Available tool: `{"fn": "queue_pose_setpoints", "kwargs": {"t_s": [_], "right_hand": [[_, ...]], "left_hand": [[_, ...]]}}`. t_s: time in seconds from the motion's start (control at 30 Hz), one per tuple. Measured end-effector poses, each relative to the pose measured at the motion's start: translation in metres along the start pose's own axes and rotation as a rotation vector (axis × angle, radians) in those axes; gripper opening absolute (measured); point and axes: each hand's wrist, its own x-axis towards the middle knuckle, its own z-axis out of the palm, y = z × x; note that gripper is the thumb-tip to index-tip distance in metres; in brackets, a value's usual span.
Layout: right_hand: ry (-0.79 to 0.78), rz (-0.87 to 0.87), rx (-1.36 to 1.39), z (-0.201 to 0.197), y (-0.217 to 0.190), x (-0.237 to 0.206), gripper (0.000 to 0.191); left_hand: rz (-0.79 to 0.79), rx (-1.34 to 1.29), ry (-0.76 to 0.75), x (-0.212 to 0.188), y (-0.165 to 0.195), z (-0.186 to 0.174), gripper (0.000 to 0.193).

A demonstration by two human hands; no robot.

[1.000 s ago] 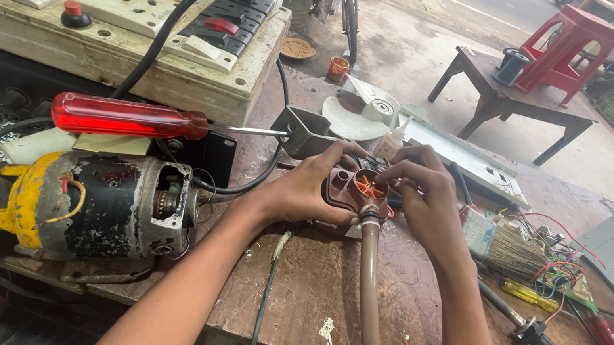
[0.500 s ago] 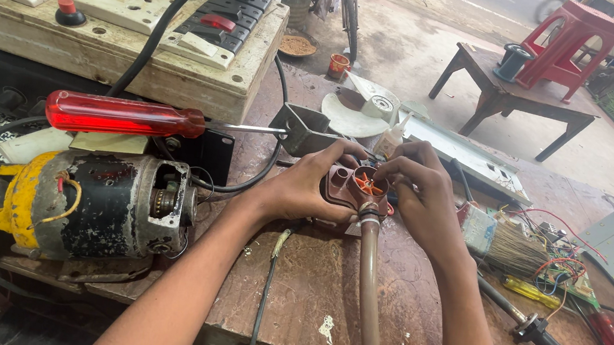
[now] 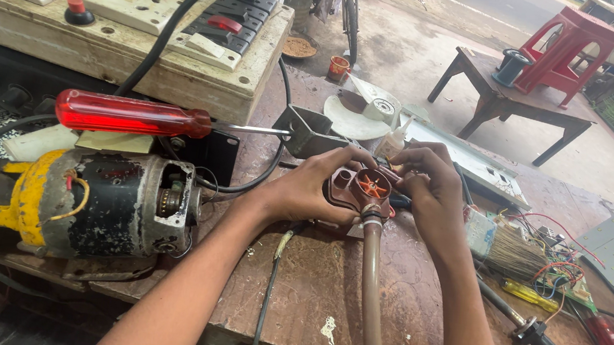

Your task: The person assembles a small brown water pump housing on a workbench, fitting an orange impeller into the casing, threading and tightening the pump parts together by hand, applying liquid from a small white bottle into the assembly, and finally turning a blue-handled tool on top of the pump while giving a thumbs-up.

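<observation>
Beside the old motor (image 3: pixel 79 200), on the workbench (image 3: pixel 306 292), a small brown pump (image 3: pixel 363 188) sat between both hands: left hand (image 3: pixel 309 189) clasped its body, right hand (image 3: pixel 432 190) pinched its rim.

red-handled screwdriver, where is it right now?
Head view, left of centre: the red-handled screwdriver lies across the top of the yellow-and-black motor, in front of the switchboard box, its tip pointing toward the left hand.

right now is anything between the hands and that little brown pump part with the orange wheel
Nothing visible is. The left hand already grips the small brown pump housing from its left side, and the right hand touches it from the right, fingers at the orange impeller. The tan hose runs down from it, toward the camera.
</observation>
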Motion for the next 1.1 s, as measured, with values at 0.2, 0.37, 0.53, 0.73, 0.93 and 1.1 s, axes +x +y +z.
{"fn": "queue_pose_setpoints", "kwargs": {"t_s": [0.2, 0.37, 0.53, 0.73, 0.93, 1.1], "right_hand": [[0.067, -0.042, -0.012, 0.012, -0.017, 0.004, 0.029], [0.077, -0.111, -0.039, 0.028, -0.057, 0.018, 0.028], [0.009, -0.258, -0.141, 0.06, -0.106, 0.05, 0.028], [-0.098, -0.286, -0.125, 0.111, -0.133, 0.097, 0.036], [-0.087, -0.268, -0.281, 0.149, -0.138, 0.129, 0.066], [-0.014, -0.441, -0.209, 0.154, -0.14, 0.122, 0.063]], "left_hand": [[-0.059, -0.051, -0.012, 0.0, 0.003, -0.003, 0.082], [-0.069, -0.144, -0.034, -0.003, 0.003, -0.004, 0.08], [-0.043, -0.077, -0.01, -0.006, -0.002, -0.009, 0.072], [-0.033, -0.03, -0.069, 0.001, -0.018, -0.009, 0.055], [0.128, -0.227, -0.011, 0.0, -0.031, -0.006, 0.057], [0.019, -0.204, -0.039, 0.001, -0.035, -0.005, 0.055]]}}
